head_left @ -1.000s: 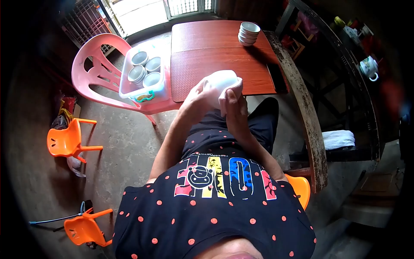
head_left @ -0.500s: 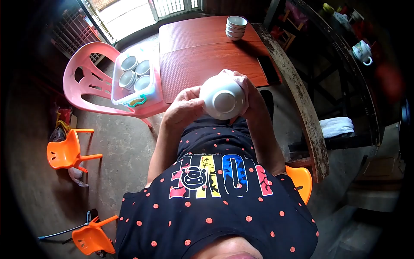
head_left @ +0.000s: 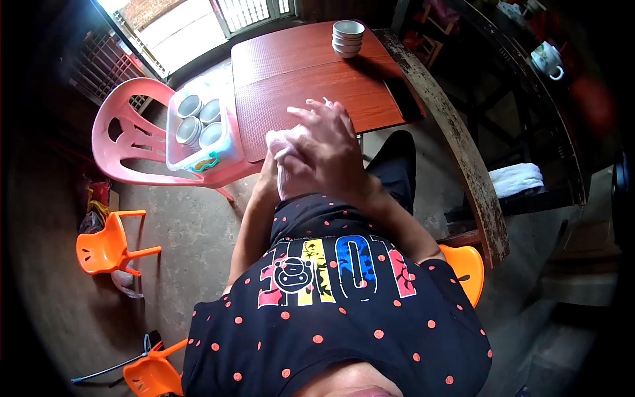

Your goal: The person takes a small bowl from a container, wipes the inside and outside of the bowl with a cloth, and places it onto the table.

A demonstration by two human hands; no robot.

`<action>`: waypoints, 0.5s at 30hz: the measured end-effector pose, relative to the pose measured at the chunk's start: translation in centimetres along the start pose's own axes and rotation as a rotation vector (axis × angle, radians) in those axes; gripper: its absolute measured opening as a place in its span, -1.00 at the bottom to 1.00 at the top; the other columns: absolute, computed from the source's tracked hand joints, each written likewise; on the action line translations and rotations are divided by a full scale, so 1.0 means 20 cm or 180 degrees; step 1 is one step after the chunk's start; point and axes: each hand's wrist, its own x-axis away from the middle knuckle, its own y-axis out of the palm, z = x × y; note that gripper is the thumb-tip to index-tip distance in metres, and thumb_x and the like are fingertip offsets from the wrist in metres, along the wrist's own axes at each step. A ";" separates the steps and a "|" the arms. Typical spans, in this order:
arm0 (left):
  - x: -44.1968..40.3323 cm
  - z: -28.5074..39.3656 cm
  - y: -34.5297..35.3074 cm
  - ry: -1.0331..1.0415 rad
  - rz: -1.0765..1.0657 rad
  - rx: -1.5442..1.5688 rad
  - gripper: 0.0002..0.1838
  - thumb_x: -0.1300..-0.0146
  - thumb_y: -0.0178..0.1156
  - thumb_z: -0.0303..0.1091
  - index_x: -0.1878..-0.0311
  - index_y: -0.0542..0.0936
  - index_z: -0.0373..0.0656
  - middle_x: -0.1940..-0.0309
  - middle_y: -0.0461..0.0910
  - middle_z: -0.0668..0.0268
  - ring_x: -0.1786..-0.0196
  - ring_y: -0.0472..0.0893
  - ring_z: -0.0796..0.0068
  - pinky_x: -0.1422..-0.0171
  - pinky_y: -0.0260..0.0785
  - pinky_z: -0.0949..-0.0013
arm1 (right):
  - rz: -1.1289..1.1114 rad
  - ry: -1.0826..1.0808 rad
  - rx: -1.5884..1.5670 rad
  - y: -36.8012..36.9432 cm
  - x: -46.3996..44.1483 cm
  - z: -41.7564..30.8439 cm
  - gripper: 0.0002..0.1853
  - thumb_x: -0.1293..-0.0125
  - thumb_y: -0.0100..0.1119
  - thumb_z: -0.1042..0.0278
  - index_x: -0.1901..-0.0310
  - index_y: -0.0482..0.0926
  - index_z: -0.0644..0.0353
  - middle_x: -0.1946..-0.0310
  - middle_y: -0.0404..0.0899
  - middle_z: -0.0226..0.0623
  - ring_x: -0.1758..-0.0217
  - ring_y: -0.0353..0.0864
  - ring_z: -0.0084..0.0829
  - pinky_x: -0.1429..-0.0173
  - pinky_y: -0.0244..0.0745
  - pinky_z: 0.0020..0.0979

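My hands come together in front of my body, over the near edge of the table. A pale pinkish cloth (head_left: 290, 177) is bunched between them and hangs down over the left palm. My right hand (head_left: 331, 147) is blurred by motion, its thumb side closed on the cloth and its other fingers pointing up. Beneath the cloth, my left hand (head_left: 267, 180) is largely covered; it seems closed around the fabric. The white bowl from before is not visible; hands and cloth could hide it. Farther back on the table, a stack of white bowls (head_left: 347, 40) stands upright.
A clear plastic box (head_left: 177, 157) with stacked bowls sits on a pink chair (head_left: 109, 142), left of the red-brown table (head_left: 278, 63). A dark phone-like slab (head_left: 402, 99) lies at its right edge. A wooden bench (head_left: 456, 132) and orange chairs (head_left: 102, 250) stand around.
The white bowl, held bottom outward between my hands, has gone from sight. My right hand has crossed left over the cloth. The view has shifted slightly.
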 end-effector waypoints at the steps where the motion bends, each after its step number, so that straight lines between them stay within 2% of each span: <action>1: 0.01 -0.02 0.01 0.0015 0.0079 -0.0108 -0.69 -0.14 0.18 -0.60 0.01 0.53 -0.31 0.22 0.58 0.30 0.17 0.55 0.57 0.10 0.46 0.49 | -0.0036 0.0069 -0.0034 0.02 -0.01 0.04 -0.69 -0.23 0.18 0.05 0.19 0.65 0.11 -0.13 0.46 -0.16 -0.28 0.33 -0.08 -0.40 0.04 0.16; 2: 0.02 -0.01 0.01 0.0069 0.0113 -0.0095 -0.70 -0.13 0.19 -0.61 0.03 0.53 -0.33 0.22 0.58 0.31 0.17 0.55 0.58 0.09 0.45 0.49 | -0.0074 0.0125 -0.0069 0.04 -0.03 0.09 -0.72 -0.22 0.18 0.09 0.22 0.65 0.13 -0.08 0.49 -0.18 -0.25 0.39 -0.12 -0.38 0.07 0.16; 3: 0.04 0.03 0.02 0.0143 0.0012 -0.0092 -0.70 -0.11 0.20 -0.63 0.04 0.53 -0.35 0.23 0.58 0.31 0.17 0.54 0.60 0.08 0.45 0.49 | 0.0033 0.0117 -0.0395 0.07 -0.05 0.17 -0.76 -0.13 0.17 0.27 0.22 0.61 0.22 0.13 0.59 -0.17 -0.02 0.56 -0.16 -0.23 0.34 -0.04; 4: 0.05 0.15 0.01 0.0361 -0.0894 -0.0984 -0.72 -0.14 0.19 -0.66 0.05 0.53 -0.38 0.21 0.59 0.29 0.15 0.55 0.59 0.04 0.45 0.48 | -0.0162 -0.0619 -0.0452 0.08 -0.08 0.25 -0.73 -0.12 0.19 0.35 0.14 0.57 0.25 0.19 0.59 -0.17 0.10 0.62 -0.21 -0.03 0.52 -0.16; 5: 0.06 0.16 0.07 0.0120 -0.0816 -0.0126 -0.75 -0.18 0.22 -0.61 0.06 0.54 -0.42 0.19 0.61 0.29 0.13 0.56 0.58 -0.03 0.43 0.48 | -0.0284 -0.0699 -0.0838 0.15 -0.06 0.41 -0.70 -0.10 0.23 0.35 0.11 0.55 0.26 0.19 0.59 -0.18 0.13 0.63 -0.20 0.05 0.56 -0.18; 6: 0.05 0.17 0.11 0.0095 -0.0812 -0.0014 -0.74 -0.18 0.23 -0.58 0.06 0.55 -0.44 0.19 0.62 0.26 0.11 0.56 0.56 -0.05 0.43 0.47 | -0.0415 -0.0777 -0.1231 0.14 -0.09 0.44 -0.66 -0.08 0.26 0.36 0.09 0.53 0.26 0.20 0.59 -0.18 0.15 0.64 -0.20 0.13 0.60 -0.20; 7: 0.05 0.19 0.13 0.0069 -0.0803 0.0100 -0.74 -0.19 0.23 -0.56 0.06 0.55 -0.46 0.18 0.63 0.23 0.10 0.57 0.54 -0.06 0.42 0.46 | 0.0053 -0.1480 -0.0425 0.10 -0.09 0.47 -0.65 -0.07 0.30 0.30 0.11 0.53 0.25 0.18 0.60 -0.18 0.14 0.65 -0.17 0.18 0.63 -0.23; 8: 0.04 0.20 0.14 0.0045 -0.0790 0.0216 -0.73 -0.19 0.24 -0.54 0.06 0.56 -0.48 0.17 0.64 0.21 0.09 0.57 0.52 -0.07 0.42 0.45 | -0.0080 -0.1182 -0.0741 0.10 -0.08 0.47 -0.64 -0.07 0.30 0.29 0.10 0.54 0.23 0.17 0.60 -0.18 0.11 0.64 -0.18 0.13 0.62 -0.23; 9: 0.03 0.15 0.09 0.0003 -0.1006 0.0154 -0.68 -0.19 0.22 -0.59 -0.03 0.49 -0.38 0.13 0.57 0.28 0.06 0.55 0.55 -0.07 0.42 0.46 | -0.0215 -0.0881 -0.1057 0.08 -0.08 0.42 -0.63 -0.07 0.30 0.28 0.08 0.54 0.22 0.16 0.60 -0.18 0.08 0.63 -0.18 0.07 0.60 -0.22; 10: 0.03 0.12 0.08 0.0117 -0.0791 0.0388 -0.65 -0.18 0.22 -0.58 -0.05 0.46 -0.36 0.10 0.55 0.28 0.04 0.53 0.54 -0.07 0.42 0.45 | -0.0353 -0.0571 -0.1374 0.05 -0.10 0.34 -0.62 -0.07 0.30 0.26 0.07 0.55 0.20 0.15 0.60 -0.18 0.05 0.62 -0.18 0.02 0.58 -0.21; 11: 0.04 0.10 0.07 0.0214 -0.0573 0.0623 -0.61 -0.17 0.22 -0.57 -0.08 0.43 -0.33 0.07 0.53 0.28 0.02 0.52 0.53 -0.07 0.42 0.44 | -0.0406 -0.0768 -0.0591 0.01 -0.11 0.25 -0.68 -0.11 0.25 0.17 0.13 0.60 0.13 0.19 0.60 -0.16 0.00 0.59 -0.18 0.00 0.57 -0.10; 12: 0.07 0.06 0.06 0.0294 -0.0350 0.0854 -0.58 -0.17 0.23 -0.56 -0.11 0.40 -0.31 0.05 0.50 0.27 0.00 0.51 0.52 -0.08 0.42 0.43 | -0.0119 -0.0308 -0.0397 -0.01 -0.09 0.14 -0.72 -0.10 0.24 0.13 0.23 0.64 0.12 0.21 0.60 -0.20 0.06 0.60 -0.19 0.04 0.58 -0.12; 13: 0.08 0.07 0.05 0.0101 -0.0457 0.1089 -0.50 -0.14 0.25 -0.52 -0.15 0.33 -0.24 0.00 0.44 0.28 -0.04 0.48 0.50 -0.07 0.41 0.41 | -0.0109 -0.0371 -0.0383 -0.03 -0.09 0.10 -0.73 -0.11 0.23 0.12 0.26 0.64 0.12 0.21 0.60 -0.20 0.08 0.60 -0.20 0.07 0.57 -0.12; 14: 0.11 0.10 0.07 0.0111 -0.0088 0.0762 -0.54 -0.14 0.25 -0.52 -0.12 0.37 -0.28 0.05 0.50 0.29 0.01 0.51 0.53 -0.06 0.42 0.43 | -0.0083 -0.0446 -0.0353 -0.04 -0.09 0.09 -0.75 -0.13 0.22 0.12 0.29 0.64 0.11 0.21 0.60 -0.21 0.10 0.60 -0.20 0.09 0.57 -0.12; 15: 0.07 0.09 0.05 0.0341 -0.0597 0.0686 -0.60 -0.15 0.24 -0.54 -0.08 0.42 -0.31 0.09 0.53 0.29 0.04 0.52 0.54 -0.05 0.41 0.44 | -0.0140 -0.0188 -0.0636 -0.03 -0.08 0.12 -0.81 -0.15 0.21 0.19 0.29 0.65 0.09 0.21 0.60 -0.21 0.13 0.59 -0.22 0.09 0.56 -0.17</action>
